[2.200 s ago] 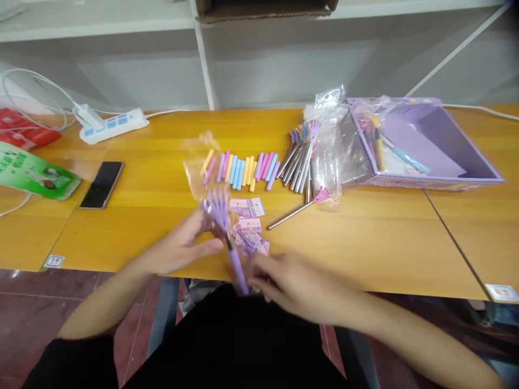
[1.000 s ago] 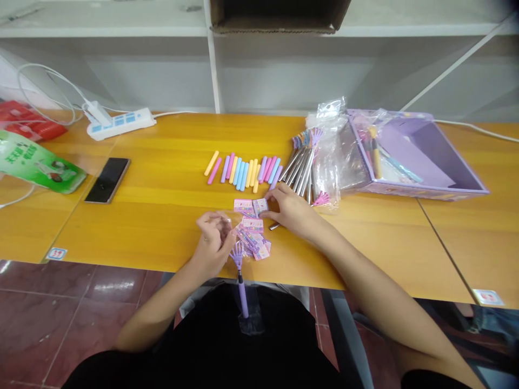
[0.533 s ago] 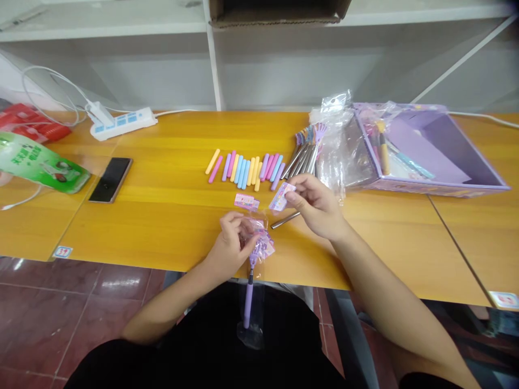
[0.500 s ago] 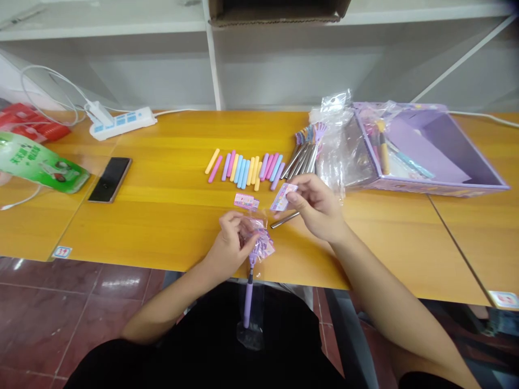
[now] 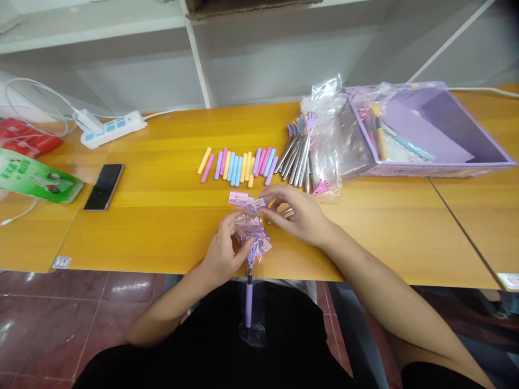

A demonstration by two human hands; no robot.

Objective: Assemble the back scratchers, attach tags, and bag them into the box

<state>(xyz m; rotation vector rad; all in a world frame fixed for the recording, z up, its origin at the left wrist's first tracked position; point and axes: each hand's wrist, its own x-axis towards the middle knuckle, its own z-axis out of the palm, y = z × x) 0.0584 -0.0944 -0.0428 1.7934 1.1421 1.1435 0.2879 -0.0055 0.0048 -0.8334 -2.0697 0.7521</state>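
Observation:
My left hand (image 5: 223, 251) grips the top of a clear plastic bag (image 5: 258, 336). Inside the bag is a purple back scratcher (image 5: 248, 302), its small hand-shaped head up by my fingers and its handle hanging over the table edge. Pink printed cards bunch around that head. Between the thumb and fingers of my right hand (image 5: 304, 219) is a small printed card (image 5: 255, 206), just above the bag's mouth. More pink cards (image 5: 239, 198) lie flat behind it. A metal rod (image 5: 279, 215) is partly covered by my right hand.
Coloured handle sleeves (image 5: 239, 166) lie in a row. Right of them are metal back scratchers (image 5: 299, 156), clear bags (image 5: 328, 146) and a purple box (image 5: 438, 170). A phone (image 5: 104, 187), power strip (image 5: 115, 128) and green pack (image 5: 40, 175) sit to the left.
My right hand has brought its card left, close to the bag's opening. My left hand keeps the bag in nearly the same place. The camera view has shifted slightly.

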